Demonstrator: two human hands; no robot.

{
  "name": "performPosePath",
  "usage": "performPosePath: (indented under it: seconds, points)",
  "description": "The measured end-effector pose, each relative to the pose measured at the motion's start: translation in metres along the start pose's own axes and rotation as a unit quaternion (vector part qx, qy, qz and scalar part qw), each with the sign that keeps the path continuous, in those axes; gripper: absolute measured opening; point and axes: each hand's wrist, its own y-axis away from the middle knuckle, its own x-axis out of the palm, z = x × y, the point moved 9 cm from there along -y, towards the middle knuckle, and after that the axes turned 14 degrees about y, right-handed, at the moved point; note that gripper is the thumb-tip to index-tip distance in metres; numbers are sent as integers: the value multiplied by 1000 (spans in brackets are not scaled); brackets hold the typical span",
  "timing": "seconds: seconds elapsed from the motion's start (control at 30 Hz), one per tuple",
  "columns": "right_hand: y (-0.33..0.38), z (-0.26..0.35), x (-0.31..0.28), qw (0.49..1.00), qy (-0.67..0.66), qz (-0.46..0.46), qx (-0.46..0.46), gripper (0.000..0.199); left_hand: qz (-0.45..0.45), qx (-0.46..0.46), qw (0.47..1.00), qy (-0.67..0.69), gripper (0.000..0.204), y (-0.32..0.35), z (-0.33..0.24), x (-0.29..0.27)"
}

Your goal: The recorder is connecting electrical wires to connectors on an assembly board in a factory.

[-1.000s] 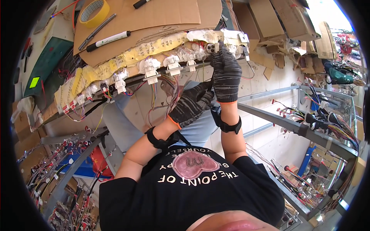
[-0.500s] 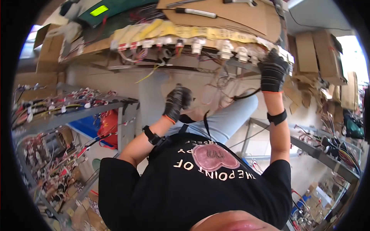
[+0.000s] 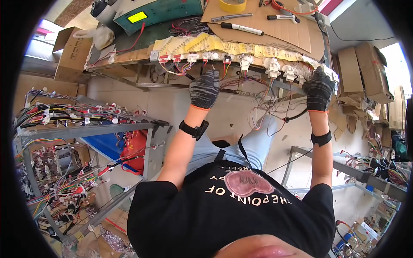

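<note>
Workbench carries cardboard sheet (tape roll, markers on it), green tester.

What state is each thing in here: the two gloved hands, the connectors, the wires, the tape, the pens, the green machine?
Left hand: gloved, gripping wires.
Right hand: gloved, on a white connector.
Wire bundle: hanging loose below the bench.
Tape roll: lying flat.
Marker: capped, lying down.
Green machine: screen lit.

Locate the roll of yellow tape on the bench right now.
Head view, top centre: the yellow tape roll lies on the cardboard sheet at the bench's far edge, just beyond a black-and-white marker, above and between both gloved hands.
</note>
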Motion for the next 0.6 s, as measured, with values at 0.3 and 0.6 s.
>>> performPosePath:
  seconds: [0.3, 0.6]
  points:
    - [0, -5, 28, 972, -28, 233, 11, 64, -36, -33, 992, -118, 24, -20, -28, -32]
    - [-5, 1, 10, 997, -31, 71, 0, 38, 29, -87, 983, -159, 26, -28, -7, -14]
